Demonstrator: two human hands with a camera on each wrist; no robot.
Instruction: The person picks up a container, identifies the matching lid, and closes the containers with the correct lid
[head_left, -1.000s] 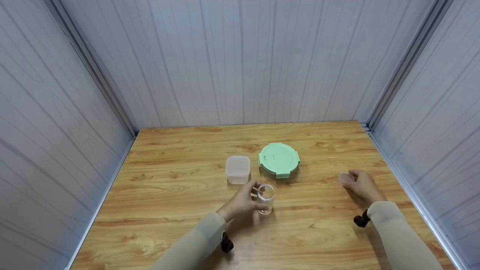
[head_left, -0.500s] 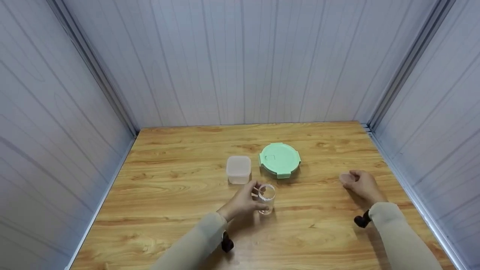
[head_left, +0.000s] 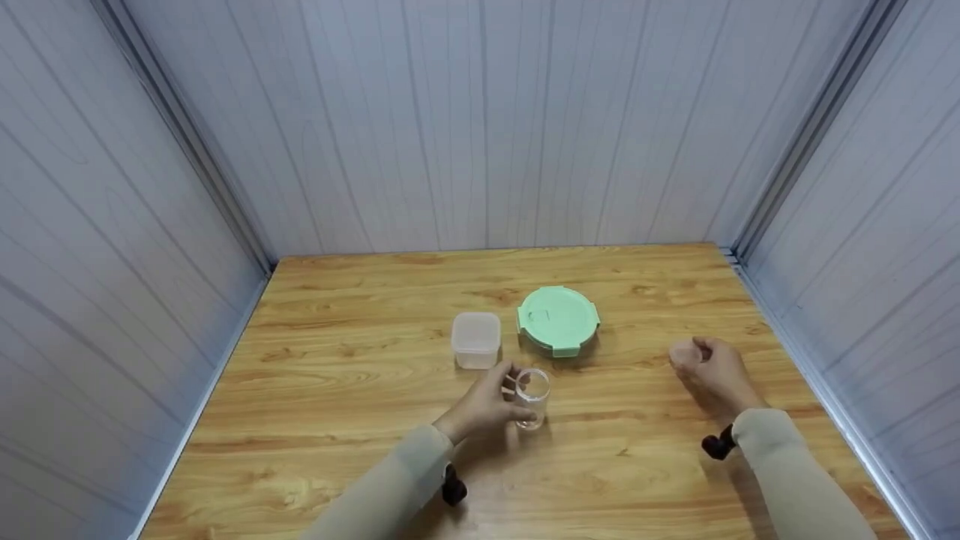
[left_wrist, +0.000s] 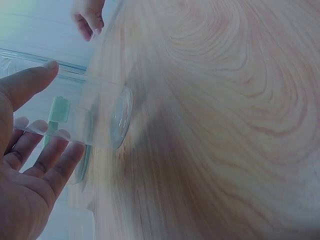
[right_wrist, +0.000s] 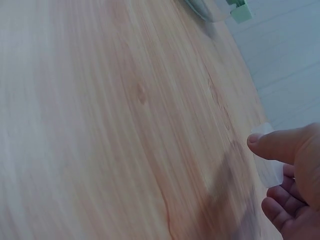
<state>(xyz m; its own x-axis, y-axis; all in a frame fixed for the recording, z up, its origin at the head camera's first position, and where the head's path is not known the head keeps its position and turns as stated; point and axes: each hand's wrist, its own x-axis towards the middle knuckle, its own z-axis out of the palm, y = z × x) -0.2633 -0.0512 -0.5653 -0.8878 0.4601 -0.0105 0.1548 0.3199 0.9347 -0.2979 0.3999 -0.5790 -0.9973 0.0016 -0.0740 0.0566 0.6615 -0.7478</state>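
My left hand [head_left: 484,405] grips a clear open-topped jar [head_left: 534,409] that stands upright on the wooden table. Thumb and fingers lie on opposite sides of the jar [left_wrist: 102,107] in the left wrist view, and the tabletop shows through its wall. Well off to the right, my right hand [head_left: 726,373] pinches a small translucent lid [head_left: 682,354] by its edge. Close up in the right wrist view, the thumb lies over the lid [right_wrist: 270,171], which is tilted, with the other fingers curled beneath. Its shadow falls on the wood beside it.
A square translucent container [head_left: 476,341] stands just behind the left hand. Beside it is a round container with a mint-green clip lid [head_left: 559,319]. Pale panelled walls [head_left: 480,127] enclose the table [head_left: 337,405] at the back and both sides.
My right hand has shifted slightly left with the lid, and the lid shows a little more of its face. My left hand and the jar have stayed in place.
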